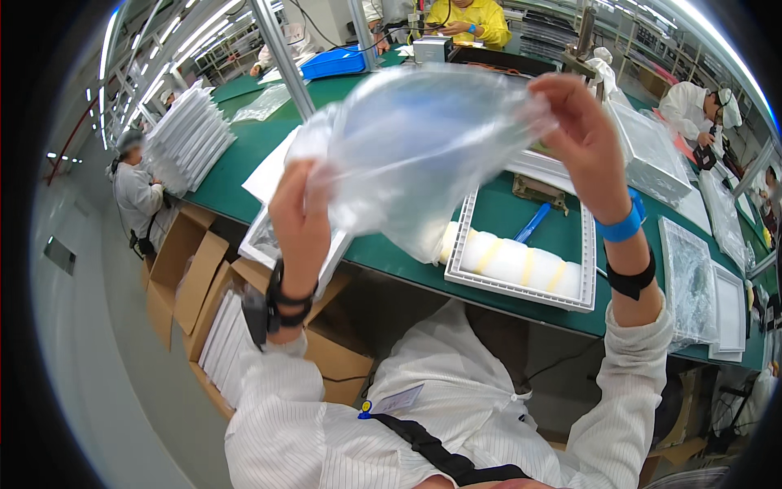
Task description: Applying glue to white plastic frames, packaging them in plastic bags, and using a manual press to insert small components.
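White striped cloth [281, 440] covered the person's chest and arms nearest the camera, with a black strap [419, 444] running across it. Both hands were raised well apart, each pinched on a clear plastic bag [432, 138] that spread between them above the green table [383, 254]. At the bag's left side, the left hand [299, 204] gripped it between thumb and fingers; at its upper right corner, the right hand [580, 122] did likewise, a blue band [623, 225] around that wrist. Blur softened the bag's folds, so whether its mouth was parted could not be told. Below and to the right, near the table's front edge, lay a white rectangular frame [521, 293]. Along its near side stretched a white roll with yellow bands [509, 257], and a blue pen-like object [533, 222] lay just behind the roll. Open cardboard boxes [201, 287] stood on the left below the table. Farther back were a stack of white panels [189, 138], a blue tray [336, 65] and a co-worker in yellow [481, 23].
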